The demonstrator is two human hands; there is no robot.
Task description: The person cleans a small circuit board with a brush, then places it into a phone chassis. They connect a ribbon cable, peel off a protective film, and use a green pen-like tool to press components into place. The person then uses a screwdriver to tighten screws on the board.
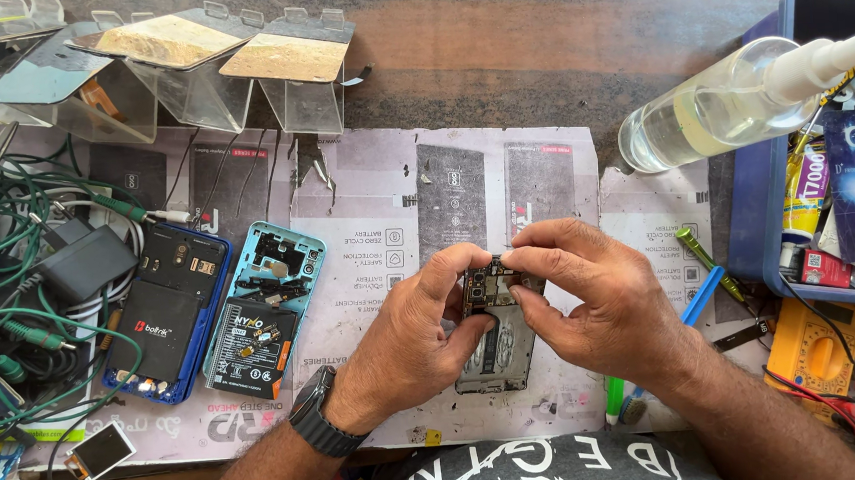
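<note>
Two hands at work on one opened phone (496,337), which lies back-off on the paper-covered bench. The left hand (416,333) curls around the phone's left edge, thumb and forefinger closed on its upper corner, steadying the body. The right hand (592,299) comes in from the opposite side; its thumb and forefinger are pinched together on the top edge of the phone, on or just above the camera end of the circuit board. Whether a small part sits between those fingertips cannot be told; the fingers hide it.

Step in hand, as judged: work at the top of the board, either seating or freeing a small piece near the camera module. The next move would call for a fine, steady pinch from the right hand while the left keeps the frame from sliding.

Surroundings, relative to the hands:
- Well left of the left hand: a light-blue opened phone (265,309), and beyond it a dark-blue opened phone (168,310), both with batteries showing.
- Farther left: a tangle of green cables (12,329).
- Just right of the right hand: a blue plastic pry tool (702,294) and a green-handled screwdriver (701,253).
- Beyond the right hand, upper right: a clear spray bottle (739,98) lying over a blue bin (747,218).
- Low right: a yellow multimeter (811,343).
</note>
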